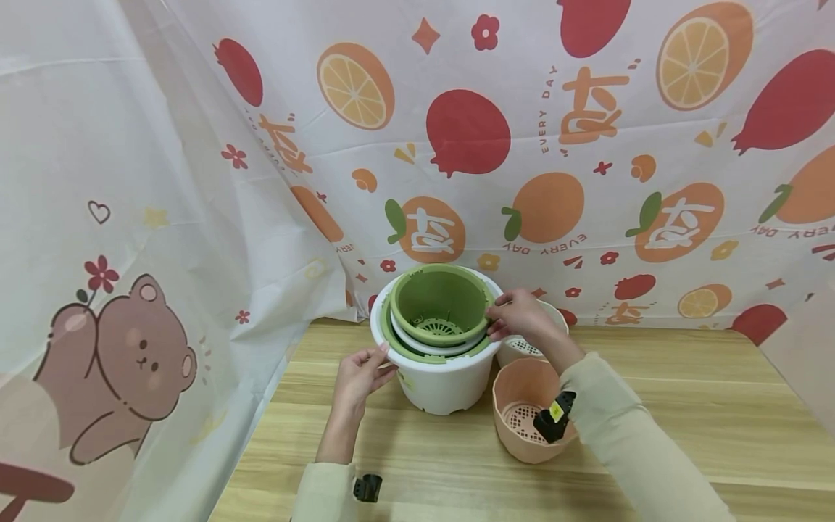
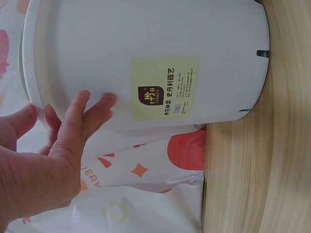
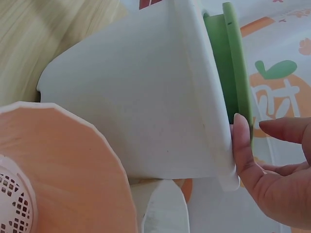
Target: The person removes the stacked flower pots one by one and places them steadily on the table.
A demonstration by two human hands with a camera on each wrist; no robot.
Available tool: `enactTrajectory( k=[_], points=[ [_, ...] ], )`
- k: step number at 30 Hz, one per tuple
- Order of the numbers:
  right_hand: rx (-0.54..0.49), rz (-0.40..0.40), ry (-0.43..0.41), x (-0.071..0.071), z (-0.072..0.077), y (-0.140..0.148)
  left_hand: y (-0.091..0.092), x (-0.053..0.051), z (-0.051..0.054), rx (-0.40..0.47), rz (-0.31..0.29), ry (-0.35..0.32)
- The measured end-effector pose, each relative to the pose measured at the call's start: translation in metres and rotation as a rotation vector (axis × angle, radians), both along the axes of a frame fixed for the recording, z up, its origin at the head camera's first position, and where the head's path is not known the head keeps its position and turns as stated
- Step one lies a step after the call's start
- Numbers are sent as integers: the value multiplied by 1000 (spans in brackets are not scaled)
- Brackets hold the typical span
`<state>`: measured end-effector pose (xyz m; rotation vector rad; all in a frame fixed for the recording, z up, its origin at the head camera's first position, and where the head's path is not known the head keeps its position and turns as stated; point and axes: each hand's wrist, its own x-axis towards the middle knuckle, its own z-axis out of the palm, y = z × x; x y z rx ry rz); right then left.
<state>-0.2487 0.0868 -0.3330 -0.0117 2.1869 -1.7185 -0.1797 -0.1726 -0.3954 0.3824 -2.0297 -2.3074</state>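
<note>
A large white flower pot (image 1: 446, 388) stands on the table, with smaller green and white pots nested inside it. The innermost green pot (image 1: 443, 290) rises above the others and shows a slotted bottom. My left hand (image 1: 360, 375) pinches the white pot's rim at its front left. In the left wrist view, the fingers lie under that rim beside a pale green label (image 2: 165, 88). On the right side of the stack, my right hand (image 1: 525, 319) holds the innermost green pot's rim. The right wrist view has a finger beneath this rim and the thumb on its other side.
An orange pot (image 1: 531, 453) with a perforated bottom stands to the right, below my right forearm. Behind it is a cream-white pot (image 1: 554, 316), partly hidden by my arm. The wooden table (image 1: 685, 406) ends against a fruit-printed cloth (image 1: 404, 167).
</note>
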Motion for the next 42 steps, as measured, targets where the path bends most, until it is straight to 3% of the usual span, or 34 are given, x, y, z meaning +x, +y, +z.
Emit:
enactTrajectory(
  k=[15,27,42],
  points=[
    [88,-68,34,-2,0,-9,1,-1,-1,0,11,2],
    [244,-90,51,-1,5,-13,1,0,0,-1,8,-4],
    [208,-83,86,0,-1,-12,0,-1,-2,6,13,2]
  ],
)
